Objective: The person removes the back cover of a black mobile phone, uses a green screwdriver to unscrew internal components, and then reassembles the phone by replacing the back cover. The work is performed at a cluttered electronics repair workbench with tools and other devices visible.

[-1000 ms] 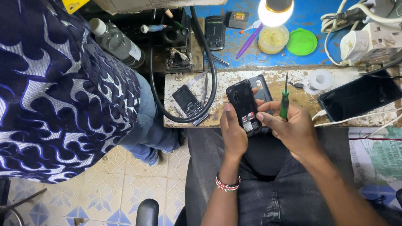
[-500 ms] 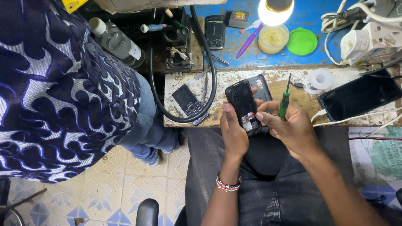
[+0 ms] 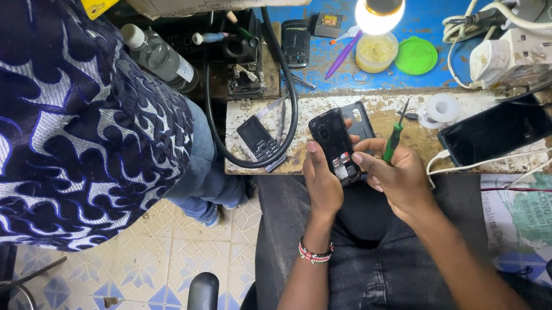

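My left hand grips a small black phone with its back open, over my lap at the bench's front edge. My right hand holds a green-handled screwdriver, its tip pointing up and away. The same hand's fingers touch the phone's lower right side and the dark back cover behind it. A beaded bracelet is on my left wrist.
A person in a blue-and-white patterned shirt stands at the left. On the bench lie a keypad phone, a black hose, a smartphone, a tape roll, a lit lamp, a green lid and a power strip.
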